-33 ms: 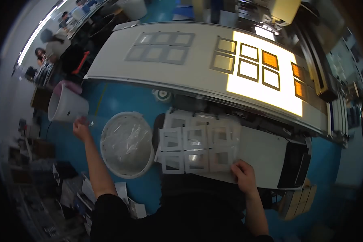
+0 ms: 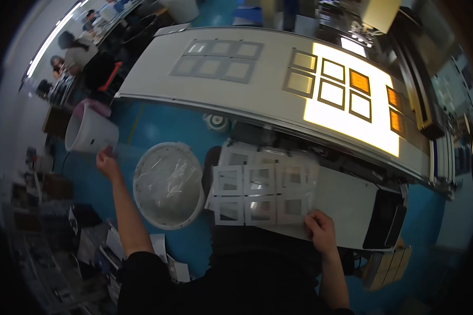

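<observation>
My right hand (image 2: 321, 230) is closed on the lower right corner of a thin sheet with several pale square frames (image 2: 245, 195), thumb and fingers pinched together. Under that sheet lie more framed sheets, on a white board (image 2: 341, 202) in front of me. Out to the left, my left hand (image 2: 107, 163) is raised with its fingers closed. A faint, see-through film (image 2: 125, 151) trails from it, blurred against the blue floor. Between my arms stands a round white tub (image 2: 137, 193) heaped with crumpled clear film (image 2: 171, 178).
Beyond the board runs a long white machine table (image 2: 157, 65) carrying grey frame sheets (image 2: 218, 60) and a brightly lit area with dark frames (image 2: 331, 93). A white bucket (image 2: 92, 134) is beside my left hand. Cartons stand at the lower right. People sit at benches at the far left.
The whole view has shifted slightly, so the tables and sheets appear a little further right. Both hands keep their closed grips.
</observation>
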Action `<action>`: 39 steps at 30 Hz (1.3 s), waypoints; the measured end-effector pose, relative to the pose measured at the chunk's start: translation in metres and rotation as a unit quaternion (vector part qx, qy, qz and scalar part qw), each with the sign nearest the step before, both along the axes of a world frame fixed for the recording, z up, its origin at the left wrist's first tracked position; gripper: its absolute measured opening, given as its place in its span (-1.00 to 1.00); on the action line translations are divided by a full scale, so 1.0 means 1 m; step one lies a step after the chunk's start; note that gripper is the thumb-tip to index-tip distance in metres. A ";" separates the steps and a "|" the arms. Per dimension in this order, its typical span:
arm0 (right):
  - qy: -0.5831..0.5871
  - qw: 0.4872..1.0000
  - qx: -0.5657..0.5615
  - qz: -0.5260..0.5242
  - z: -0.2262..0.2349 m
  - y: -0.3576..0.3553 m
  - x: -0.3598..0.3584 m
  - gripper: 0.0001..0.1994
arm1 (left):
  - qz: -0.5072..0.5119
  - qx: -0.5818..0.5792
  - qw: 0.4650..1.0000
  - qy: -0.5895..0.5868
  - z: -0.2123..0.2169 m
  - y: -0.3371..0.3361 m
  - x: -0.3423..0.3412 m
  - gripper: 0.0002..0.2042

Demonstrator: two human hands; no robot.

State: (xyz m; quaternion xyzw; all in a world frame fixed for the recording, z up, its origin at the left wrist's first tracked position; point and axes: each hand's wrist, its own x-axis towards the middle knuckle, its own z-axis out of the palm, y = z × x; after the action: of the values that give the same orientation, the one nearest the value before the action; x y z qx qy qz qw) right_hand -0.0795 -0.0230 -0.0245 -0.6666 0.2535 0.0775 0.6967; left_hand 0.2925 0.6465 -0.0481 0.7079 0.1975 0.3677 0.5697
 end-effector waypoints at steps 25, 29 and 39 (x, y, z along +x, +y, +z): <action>0.079 0.972 0.222 0.015 0.044 -0.006 -0.001 -0.73 | -0.408 -0.122 0.844 0.327 -0.028 -0.219 -0.230 -0.42; 0.100 0.948 0.295 0.066 0.037 -0.017 -0.010 -0.75 | -0.500 -0.366 0.732 0.284 0.010 -0.261 -0.283 -0.35; 0.194 0.944 0.154 0.219 0.043 -0.018 -0.013 -0.74 | -0.428 -0.441 0.727 0.307 0.074 -0.318 -0.299 -0.39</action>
State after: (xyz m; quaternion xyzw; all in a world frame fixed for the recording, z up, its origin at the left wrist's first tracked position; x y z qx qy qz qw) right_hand -0.0925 -0.0415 0.0187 -0.5619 0.2167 0.3944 0.6941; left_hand -0.0068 0.3283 0.0257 0.4607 0.1778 -0.2814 0.8228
